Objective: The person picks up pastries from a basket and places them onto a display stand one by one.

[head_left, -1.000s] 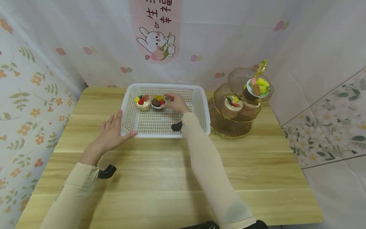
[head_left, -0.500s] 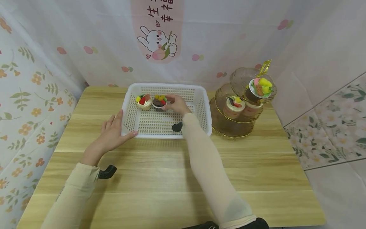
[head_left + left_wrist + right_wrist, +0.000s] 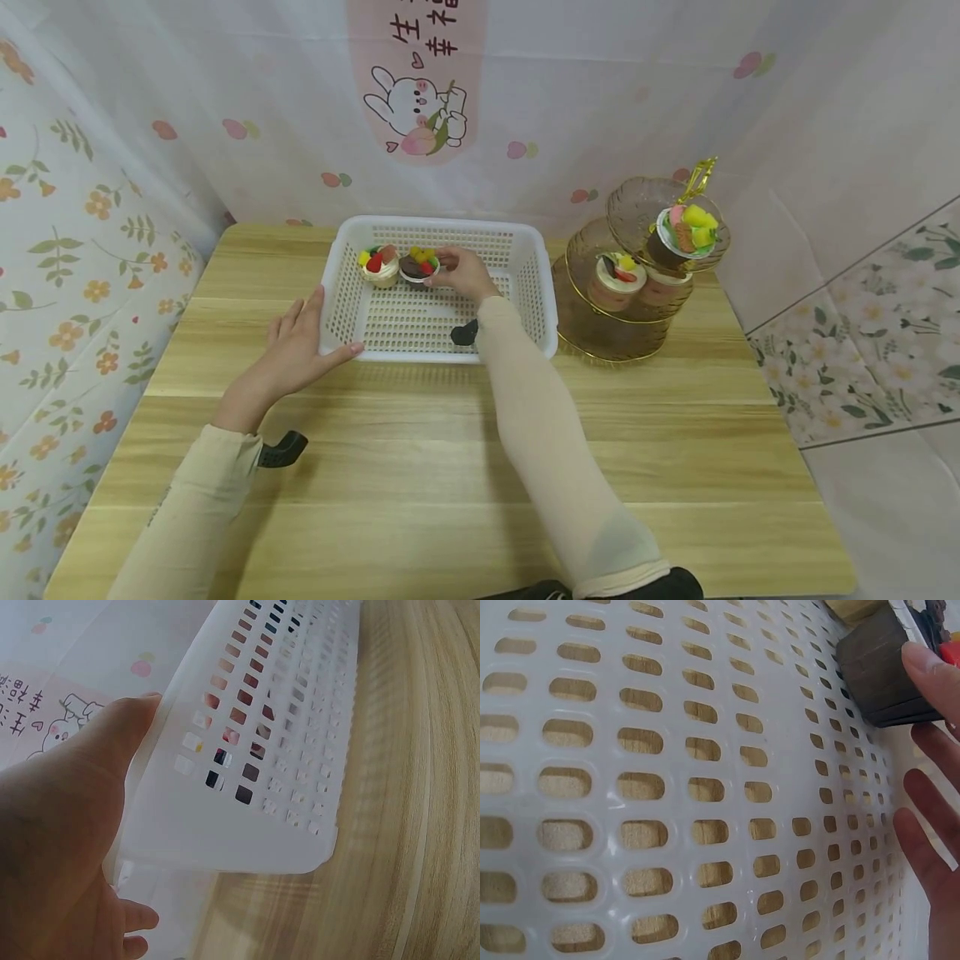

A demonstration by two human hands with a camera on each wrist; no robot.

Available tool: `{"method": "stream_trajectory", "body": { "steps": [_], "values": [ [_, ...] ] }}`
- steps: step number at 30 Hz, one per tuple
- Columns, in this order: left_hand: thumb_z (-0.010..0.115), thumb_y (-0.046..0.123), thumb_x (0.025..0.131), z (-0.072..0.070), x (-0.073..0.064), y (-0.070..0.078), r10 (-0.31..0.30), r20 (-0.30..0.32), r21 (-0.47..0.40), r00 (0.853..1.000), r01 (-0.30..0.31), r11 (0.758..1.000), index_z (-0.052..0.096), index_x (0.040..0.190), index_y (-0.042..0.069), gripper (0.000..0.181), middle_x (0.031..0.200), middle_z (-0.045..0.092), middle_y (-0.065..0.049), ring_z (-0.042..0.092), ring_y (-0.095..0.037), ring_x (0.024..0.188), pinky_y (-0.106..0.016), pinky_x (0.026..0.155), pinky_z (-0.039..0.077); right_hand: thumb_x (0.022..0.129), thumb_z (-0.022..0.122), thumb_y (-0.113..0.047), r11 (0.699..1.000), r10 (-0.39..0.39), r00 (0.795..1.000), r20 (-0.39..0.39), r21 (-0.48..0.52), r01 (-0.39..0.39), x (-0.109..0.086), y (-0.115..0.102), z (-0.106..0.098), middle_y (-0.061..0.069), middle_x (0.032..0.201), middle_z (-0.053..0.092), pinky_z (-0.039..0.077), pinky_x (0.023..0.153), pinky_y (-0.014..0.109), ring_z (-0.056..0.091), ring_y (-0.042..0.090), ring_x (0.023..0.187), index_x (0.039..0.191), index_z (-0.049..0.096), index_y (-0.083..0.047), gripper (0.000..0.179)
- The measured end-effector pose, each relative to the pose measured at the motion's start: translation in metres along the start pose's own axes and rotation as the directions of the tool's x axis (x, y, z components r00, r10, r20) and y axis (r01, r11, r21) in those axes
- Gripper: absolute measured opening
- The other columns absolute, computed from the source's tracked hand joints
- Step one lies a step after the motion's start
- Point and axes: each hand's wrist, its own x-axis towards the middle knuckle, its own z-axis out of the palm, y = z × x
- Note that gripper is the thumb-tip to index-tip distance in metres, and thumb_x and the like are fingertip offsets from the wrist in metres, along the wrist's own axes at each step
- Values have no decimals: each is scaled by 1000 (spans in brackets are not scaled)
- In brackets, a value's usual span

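Note:
A white plastic basket with perforated sides stands on the wooden table. Inside, at the back left, sit two cupcakes side by side: a cream-topped cupcake with red and yellow fruit, and a chocolate cupcake in a dark wrapper. My right hand pinches the chocolate cupcake from its right side; in the right wrist view the thumb lies at the rim of the dark wrapper. Fairly straight fingers of my left hand rest against the basket's front left corner, the thumb along its front rim.
Right of the basket, close to it, stands a tiered gold-rimmed stand. A fruit-topped cupcake is on its top tier, and dessert cups are on the tier below. A printed curtain hangs behind the table.
The head view has shifted very slightly. Both hands, the basket and the cupcakes hold nearly the same places.

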Motion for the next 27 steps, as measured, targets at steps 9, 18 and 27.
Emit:
{"method": "stream_trajectory", "body": {
  "steps": [9, 18, 27],
  "values": [
    [58, 66, 88, 2, 1, -1, -4, -8, 0, 1000, 4, 1000, -14, 158, 6, 116, 165, 8, -26, -1, -52, 151, -71, 115, -2, 79, 84, -27, 999, -2, 1000, 15, -36, 3, 1, 0, 3, 4, 145, 56, 48, 107, 40, 54, 21, 133, 146, 50, -21, 75],
    [56, 67, 89, 2, 1, 0, -8, 3, 9, 1000, 8, 1000, -16, 157, 7, 117, 166, 6, -26, -2, -52, 151, -72, 116, -2, 79, 84, -27, 999, 1, 1000, 0, -41, -1, -4, -4, 0, 4, 142, 57, 48, 107, 41, 55, 22, 130, 143, 52, -21, 72],
    [57, 66, 89, 0, 1, 0, -8, 1, 8, 1000, 8, 1000, -16, 157, 5, 116, 166, 4, -26, -2, -53, 151, -72, 116, -3, 80, 83, -28, 1000, -3, 1000, -1, 1, 3, -6, -8, -9, 6, 143, 57, 48, 108, 41, 54, 23, 131, 143, 52, -15, 72]
  ]
}}
